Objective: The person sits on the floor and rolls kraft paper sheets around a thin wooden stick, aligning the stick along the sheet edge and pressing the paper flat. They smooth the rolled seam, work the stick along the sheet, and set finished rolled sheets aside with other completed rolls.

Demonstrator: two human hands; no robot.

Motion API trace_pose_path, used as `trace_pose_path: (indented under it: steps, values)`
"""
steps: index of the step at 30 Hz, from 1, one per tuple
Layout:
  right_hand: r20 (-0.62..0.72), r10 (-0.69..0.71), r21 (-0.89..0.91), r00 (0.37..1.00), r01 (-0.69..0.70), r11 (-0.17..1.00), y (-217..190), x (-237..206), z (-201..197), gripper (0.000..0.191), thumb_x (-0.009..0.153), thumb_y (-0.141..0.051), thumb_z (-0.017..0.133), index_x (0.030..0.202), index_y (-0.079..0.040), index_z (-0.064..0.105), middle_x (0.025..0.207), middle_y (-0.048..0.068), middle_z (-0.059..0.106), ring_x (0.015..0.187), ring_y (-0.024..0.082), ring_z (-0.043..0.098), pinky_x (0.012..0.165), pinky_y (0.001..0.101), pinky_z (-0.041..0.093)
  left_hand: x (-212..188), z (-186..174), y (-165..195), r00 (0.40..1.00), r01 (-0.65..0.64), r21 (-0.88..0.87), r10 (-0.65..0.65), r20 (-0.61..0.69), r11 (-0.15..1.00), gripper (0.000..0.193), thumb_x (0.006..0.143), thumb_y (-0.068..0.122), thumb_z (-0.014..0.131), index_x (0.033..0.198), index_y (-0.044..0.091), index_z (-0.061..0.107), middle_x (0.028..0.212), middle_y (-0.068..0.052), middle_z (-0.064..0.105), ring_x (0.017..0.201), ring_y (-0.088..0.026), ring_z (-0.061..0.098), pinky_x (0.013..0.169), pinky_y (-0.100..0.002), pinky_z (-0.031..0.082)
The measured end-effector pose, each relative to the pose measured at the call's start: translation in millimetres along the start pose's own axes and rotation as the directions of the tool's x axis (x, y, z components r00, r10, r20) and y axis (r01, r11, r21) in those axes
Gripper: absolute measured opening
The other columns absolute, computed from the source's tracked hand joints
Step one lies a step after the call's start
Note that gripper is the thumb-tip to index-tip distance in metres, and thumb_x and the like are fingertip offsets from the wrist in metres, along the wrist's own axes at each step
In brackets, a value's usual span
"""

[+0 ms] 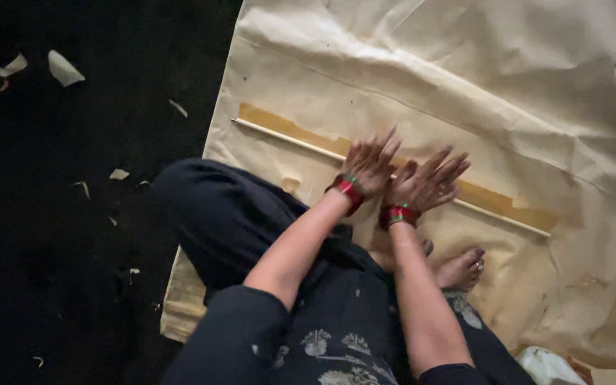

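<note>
Here, both hands' fingers lie spread flat on a thin stick (pixel 465 205) across creased brown paper (pixel 465 85) on dark floor (pixel 73 214).

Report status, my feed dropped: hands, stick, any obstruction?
Left hand and right hand flat, open, pressing thin pale stick on tan paper sheet. Bare foot close by, not blocking.

Two hands pressed flat on a thin stick laid across brown paper.

The left hand (pixel 369 165) and right hand (pixel 425 182), fingers spread, lay side by side on the stick (pixel 286 138) along a darker strip (pixel 497 199) of the paper (pixel 465 78). Red bangles (pixel 348 191) circled both wrists. A bare foot (pixel 460 269) rested on the sheet; scraps (pixel 62 68) dotted the dark floor (pixel 73 235).
</note>
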State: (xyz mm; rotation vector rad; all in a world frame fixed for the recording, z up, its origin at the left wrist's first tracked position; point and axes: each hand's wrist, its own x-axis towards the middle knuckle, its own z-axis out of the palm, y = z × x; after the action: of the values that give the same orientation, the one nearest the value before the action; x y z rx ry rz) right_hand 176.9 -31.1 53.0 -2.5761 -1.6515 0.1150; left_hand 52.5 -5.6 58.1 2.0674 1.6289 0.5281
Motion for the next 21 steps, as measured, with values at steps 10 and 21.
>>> trace_pose_path:
  steps: [10,21]
  values:
    - [0.132,-0.029,-0.109,0.991,0.044,0.993,-17.0,27.3,13.7,0.078,0.109,-0.064,0.035,0.169,-0.022,0.008,0.171,0.023,-0.001,0.161,0.04,0.003,0.122,0.0699,0.012,81.5,-4.4,-5.4,0.99,0.09,0.245,-0.059,-0.13,0.965,0.077,0.107,0.049,0.05,0.168,0.032,0.005,0.177,-0.001,-0.007,0.165,-0.023,-0.007,0.127,-0.068,-0.01]
    - [-0.081,0.009,-0.04,0.997,-0.012,0.999,-84.5,127.0,-30.9,0.071,0.119,-0.057,0.033,0.168,-0.019,0.001,0.173,0.013,-0.006,0.168,0.029,-0.002,0.132,0.0675,0.002,143.4,-28.9,-36.1,0.921,0.235,0.143,-0.173,-0.349,0.961,0.08,0.103,0.052,0.044,0.165,0.041,-0.005,0.176,0.003,-0.014,0.165,-0.017,-0.011,0.129,-0.068,-0.013]
